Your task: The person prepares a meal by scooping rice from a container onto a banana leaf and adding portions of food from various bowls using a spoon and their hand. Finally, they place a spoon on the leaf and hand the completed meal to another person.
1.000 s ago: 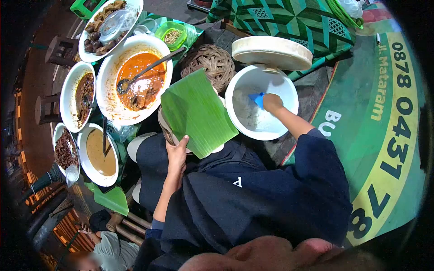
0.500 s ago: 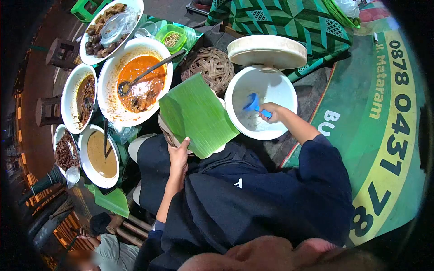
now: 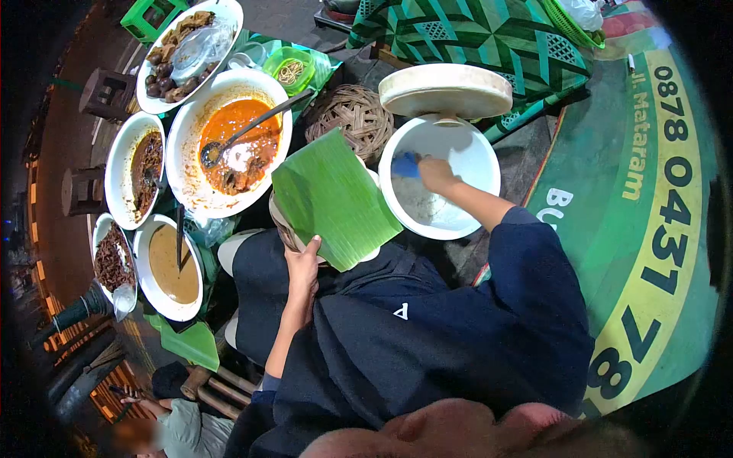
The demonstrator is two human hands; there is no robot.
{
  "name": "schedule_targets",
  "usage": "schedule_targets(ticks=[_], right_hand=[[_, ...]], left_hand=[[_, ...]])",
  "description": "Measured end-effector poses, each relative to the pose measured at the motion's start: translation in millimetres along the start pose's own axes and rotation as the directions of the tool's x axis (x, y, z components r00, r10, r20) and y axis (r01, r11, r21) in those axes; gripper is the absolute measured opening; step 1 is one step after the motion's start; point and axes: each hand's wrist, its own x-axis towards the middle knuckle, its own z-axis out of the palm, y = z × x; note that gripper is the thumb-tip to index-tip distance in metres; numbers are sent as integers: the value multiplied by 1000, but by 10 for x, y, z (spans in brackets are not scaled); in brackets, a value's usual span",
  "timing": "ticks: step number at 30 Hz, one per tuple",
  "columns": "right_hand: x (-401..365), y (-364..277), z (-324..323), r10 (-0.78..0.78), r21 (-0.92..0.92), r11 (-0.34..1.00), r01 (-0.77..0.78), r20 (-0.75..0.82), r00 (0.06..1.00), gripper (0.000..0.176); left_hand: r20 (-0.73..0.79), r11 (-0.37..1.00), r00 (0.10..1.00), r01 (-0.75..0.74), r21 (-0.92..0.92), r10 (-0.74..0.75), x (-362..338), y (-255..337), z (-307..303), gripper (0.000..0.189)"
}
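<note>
My left hand point(image 3: 301, 263) grips the near edge of a plate lined with a green banana leaf point(image 3: 336, 202), its thumb on top of the leaf. Most of the plate hides under the leaf, which has no food on it. To the right, my right hand point(image 3: 437, 175) reaches into a round white tub point(image 3: 489, 187), closed round the handle of a blue scoop point(image 3: 407, 164). The scoop is partly blurred, low inside the tub near its left wall. Pale contents point(image 3: 427, 210) lie at the bottom, too indistinct to name. A thick white lid point(image 3: 447, 90) leans open behind the tub.
At left stand several white basins: one of orange-red stew point(image 3: 252, 126) with a ladle point(image 3: 252, 130), one of brown sauce point(image 3: 172, 263), one of eggs point(image 3: 162, 80). A woven basket point(image 3: 351, 118) sits behind the leaf. A seated person point(image 3: 191, 427) is at lower left.
My right hand has moved left and slightly up inside the tub, carrying the blue scoop toward its left wall. My left hand and the leaf stay nearly where they were.
</note>
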Motion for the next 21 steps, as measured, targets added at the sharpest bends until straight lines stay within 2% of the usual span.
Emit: schedule_targets(ticks=[1, 3, 4, 6, 7, 9, 10, 13, 15, 16, 17, 18, 19, 21], right_hand=[[-1, -62, 44, 3, 4, 1000, -3, 1, 1000, 25], [-24, -228, -219, -77, -82, 992, 92, 173, 982, 24], [-22, -204, -323, -78, -78, 993, 92, 172, 982, 24], [-34, -82, -535, -45, 67, 997, 38, 105, 993, 23], [-29, -33, -665, -47, 66, 997, 40, 109, 993, 23], [-22, 34, -865, 198, 173, 949, -265, 328, 924, 29], [-24, 57, -872, 228, 204, 921, -332, 408, 884, 29], [-97, -10, -244, 274, 214, 911, -353, 327, 905, 31], [-154, 2, -295, 251, 249, 901, -355, 367, 896, 30], [-117, 70, -348, 249, 210, 915, -345, 379, 891, 27], [-69, 119, -451, 248, 169, 927, -334, 392, 886, 25], [-24, 170, -544, 227, 203, 913, -354, 469, 853, 22], [-28, 143, -515, 227, 205, 911, -357, 472, 852, 22], [37, 29, -420, 280, 299, 809, -506, 562, 778, 23]], left_hand=[[1, 1000, 1000, 1, 5, -1, -9, 6, 0, 47], [24, 1000, 999, 28, 7, -28, -9, 29, -9, 47], [22, 1000, 999, 28, 11, -28, -6, 29, -22, 47], [19, 1000, 1000, 24, -7, -24, -3, -2, -32, 47], [17, 1000, 999, 28, -9, -28, 8, -30, -41, 47], [15, 998, 998, 57, 10, -58, 30, -65, -64, 49], [19, 999, 998, 54, 9, -54, 32, -70, -63, 49], [12, 1000, 1000, 7, 5, -7, 45, -74, -54, 52], [16, 1000, 1000, 5, 28, -5, 60, -103, -89, 54], [10, 999, 1000, 10, 34, -11, 55, -123, -115, 54], [3, 998, 999, 52, 25, -52, 53, -129, -119, 54], [0, 996, 996, 93, 15, -93, 50, -133, -110, 54], [1, 995, 995, 96, 19, -96, 46, -128, -88, 54], [9, 999, 1000, 20, -48, -19, 16, -94, -45, 53]])
